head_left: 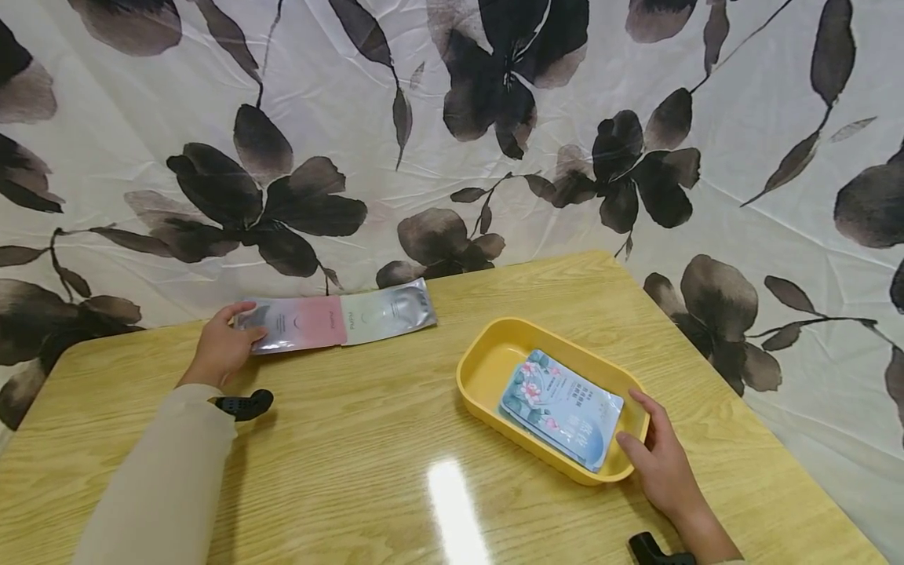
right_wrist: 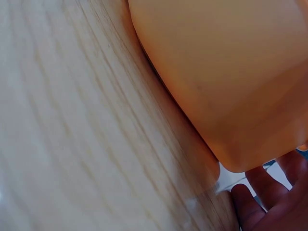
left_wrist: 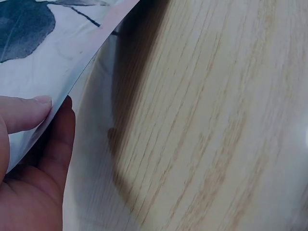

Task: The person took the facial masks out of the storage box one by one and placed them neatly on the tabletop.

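My left hand pinches the left end of a pink-and-silver foil sachet near the table's back edge. In the left wrist view the thumb lies on top of the sachet and the fingers are beneath it, with that side raised off the wood. A pale green-and-silver sachet adjoins it on the right; whether they are joined I cannot tell. My right hand grips the right end of a yellow tray, thumb over the rim. Stacked light blue floral sachets lie inside the tray.
The wood-grain table has a cut corner at the back right. Behind it hangs a white cloth with dark flowers. Black wrist straps are on both arms. A bright reflection shines near the front.
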Tool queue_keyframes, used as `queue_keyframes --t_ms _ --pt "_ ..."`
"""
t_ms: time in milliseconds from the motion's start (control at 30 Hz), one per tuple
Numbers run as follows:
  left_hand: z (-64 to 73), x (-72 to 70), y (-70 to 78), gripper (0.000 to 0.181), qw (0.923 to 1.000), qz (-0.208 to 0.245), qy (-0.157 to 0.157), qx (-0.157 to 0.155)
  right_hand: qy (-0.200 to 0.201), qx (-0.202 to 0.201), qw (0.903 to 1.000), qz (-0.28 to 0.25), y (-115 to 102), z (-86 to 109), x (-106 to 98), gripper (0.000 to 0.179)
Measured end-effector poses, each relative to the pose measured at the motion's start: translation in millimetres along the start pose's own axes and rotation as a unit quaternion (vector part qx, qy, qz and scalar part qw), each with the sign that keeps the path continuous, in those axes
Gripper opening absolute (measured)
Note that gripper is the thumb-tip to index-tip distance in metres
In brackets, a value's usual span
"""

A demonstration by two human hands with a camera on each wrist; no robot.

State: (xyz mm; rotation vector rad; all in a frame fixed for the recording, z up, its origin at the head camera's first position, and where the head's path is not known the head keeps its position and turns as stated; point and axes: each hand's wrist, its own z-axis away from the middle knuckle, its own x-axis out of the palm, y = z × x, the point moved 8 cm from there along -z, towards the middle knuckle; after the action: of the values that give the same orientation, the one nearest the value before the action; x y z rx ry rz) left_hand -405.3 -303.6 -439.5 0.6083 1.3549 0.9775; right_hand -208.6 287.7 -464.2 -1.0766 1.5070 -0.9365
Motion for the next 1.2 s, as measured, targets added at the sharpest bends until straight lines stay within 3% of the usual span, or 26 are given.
queue_keyframes --t_ms 200,433,967,1200 --pt "-3.5 2.1 -1.3 0.062 1.0000 0.000 0.002 0.003 -0.001 0.002 1.0000 -0.005 0.4 0.0 -0.3 0.057" --pt "-7.0 3.5 -3.7 0.062 0.9994 -0.033 0.003 0.005 -0.001 0.001 1.0000 -0.003 0.8 -0.3 -0.2 0.056" --pt "-5.1 -1.4 -15.4 0.065 0.9972 -0.031 0.030 -0.061 -0.002 0.002 1.0000 0.001 1.0 -0.1 -0.5 0.057" --pt "-1.8 -4.1 -12.8 0.062 0.9969 -0.038 0.044 -0.053 -0.002 0.004 1.0000 -0.001 1.0 0.0 -0.5 0.057"
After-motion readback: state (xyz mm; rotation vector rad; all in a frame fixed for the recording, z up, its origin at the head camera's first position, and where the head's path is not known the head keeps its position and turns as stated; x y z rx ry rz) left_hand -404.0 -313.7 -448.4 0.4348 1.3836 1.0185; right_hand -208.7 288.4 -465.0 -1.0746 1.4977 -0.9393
